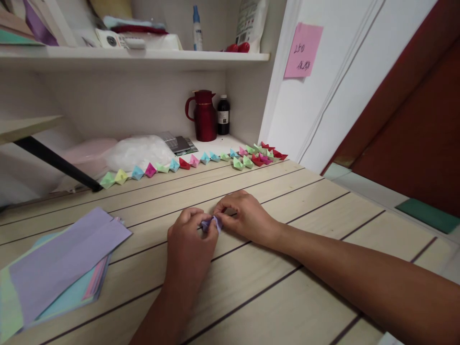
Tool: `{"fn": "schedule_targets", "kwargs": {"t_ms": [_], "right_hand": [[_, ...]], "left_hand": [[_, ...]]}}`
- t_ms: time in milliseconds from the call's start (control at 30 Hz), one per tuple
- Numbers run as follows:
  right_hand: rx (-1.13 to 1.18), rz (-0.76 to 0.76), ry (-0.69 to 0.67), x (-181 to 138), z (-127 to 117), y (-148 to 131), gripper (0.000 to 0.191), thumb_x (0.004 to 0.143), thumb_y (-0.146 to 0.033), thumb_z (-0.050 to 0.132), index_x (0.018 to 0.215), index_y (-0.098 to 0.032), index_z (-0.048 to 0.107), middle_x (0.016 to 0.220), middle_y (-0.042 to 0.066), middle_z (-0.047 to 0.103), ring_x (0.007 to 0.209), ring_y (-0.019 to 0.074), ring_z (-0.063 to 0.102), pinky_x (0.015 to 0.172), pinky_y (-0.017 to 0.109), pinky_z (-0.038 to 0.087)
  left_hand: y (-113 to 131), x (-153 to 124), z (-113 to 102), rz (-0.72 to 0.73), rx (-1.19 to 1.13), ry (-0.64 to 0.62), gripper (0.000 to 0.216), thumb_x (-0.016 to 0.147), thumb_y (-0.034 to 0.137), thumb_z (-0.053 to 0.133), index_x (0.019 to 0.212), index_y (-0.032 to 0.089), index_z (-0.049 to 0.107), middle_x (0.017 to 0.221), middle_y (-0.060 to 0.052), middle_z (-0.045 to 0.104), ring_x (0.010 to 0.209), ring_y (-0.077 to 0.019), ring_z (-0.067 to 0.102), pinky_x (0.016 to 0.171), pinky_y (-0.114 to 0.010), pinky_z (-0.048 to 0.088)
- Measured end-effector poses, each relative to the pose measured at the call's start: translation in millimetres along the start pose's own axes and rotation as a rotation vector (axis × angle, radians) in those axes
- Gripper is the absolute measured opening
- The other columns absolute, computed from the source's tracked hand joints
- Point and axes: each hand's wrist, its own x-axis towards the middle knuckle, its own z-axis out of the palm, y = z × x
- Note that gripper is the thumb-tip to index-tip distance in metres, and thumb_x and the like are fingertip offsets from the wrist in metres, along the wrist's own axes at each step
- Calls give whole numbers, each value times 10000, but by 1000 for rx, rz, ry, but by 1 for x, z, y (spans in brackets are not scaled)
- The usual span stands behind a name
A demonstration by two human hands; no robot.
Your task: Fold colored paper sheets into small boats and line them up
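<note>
Between my two hands is a small folded piece of purple paper [218, 224], just above the striped wooden table [273, 297]. My left hand [192, 239] pinches its left side with thumb and fingers. On the other side, the thumb and index finger of my right hand [244, 215] close on its right edge. Fingers cover much of the paper, so its full shape is hidden. Beyond my hands, a row of small folded paper boats [174, 165] in several colours runs along the table's back edge, bunching up at the right end.
Loose coloured sheets, a purple sheet [68, 263] on top, lie at the left. A dark table-like support bar [59, 163] meets the back left edge. Behind stand a red jug [205, 117], a dark bottle [223, 117] and a plastic bag [140, 153], under a white shelf [143, 58].
</note>
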Motion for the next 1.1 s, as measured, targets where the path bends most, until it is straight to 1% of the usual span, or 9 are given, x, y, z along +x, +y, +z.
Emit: {"fn": "schedule_targets", "kwargs": {"t_ms": [100, 233, 433, 600, 833, 933, 1100], "right_hand": [[3, 1, 3, 0, 1, 0, 117, 782, -107, 599, 740, -184, 676, 725, -8, 715, 647, 113, 613, 666, 225, 409], [5, 1, -14, 0, 0, -2, 122, 783, -106, 595, 743, -184, 680, 721, -8, 713, 648, 115, 614, 663, 225, 411], [12, -2, -26, 0, 1, -2, 131, 786, -104, 588, 731, -189, 671, 718, -13, 710, 650, 114, 612, 668, 224, 414], [18, 8, -27, -1, 1, -1, 128, 789, -107, 590, 735, -187, 674, 719, -10, 712, 652, 113, 613, 661, 220, 414], [27, 1, -33, -1, 0, -3, 131, 788, -104, 588, 733, -183, 677, 715, -7, 706, 659, 112, 613, 665, 218, 418], [43, 3, -43, 0, 0, -4, 131, 783, -93, 589, 734, -180, 675, 723, -5, 707, 660, 111, 613, 659, 216, 425], [104, 38, -45, -1, 0, -3, 136, 782, -87, 588, 762, -182, 683, 734, -5, 709, 666, 114, 616, 670, 222, 444]], "left_hand": [[0, 0, 1, 5, 6, 5, 96, 752, 243, 611, 772, 227, 703, 953, -38, 660, 889, -200, 648, 827, -362, 509], [-3, 0, 1, 28, 23, -22, 111, 753, 184, 592, 772, 222, 695, 953, -49, 668, 914, -206, 645, 839, -366, 506], [-4, -1, 1, 29, 37, -36, 104, 769, 181, 594, 761, 224, 688, 932, -46, 683, 886, -199, 646, 822, -357, 505], [-1, -1, 0, 12, 50, -42, 77, 777, 212, 620, 771, 219, 697, 909, -43, 693, 885, -206, 647, 821, -354, 500], [0, -1, -2, 27, 41, -74, 127, 778, 153, 595, 699, 220, 668, 840, -16, 691, 818, -184, 635, 792, -334, 488], [2, 0, -3, -16, 2, -81, 147, 769, 147, 586, 673, 226, 666, 834, -8, 696, 815, -179, 639, 788, -328, 487], [3, 2, -4, -136, -71, -113, 143, 762, 198, 599, 653, 237, 684, 853, -4, 719, 836, -190, 651, 812, -354, 487]]}}
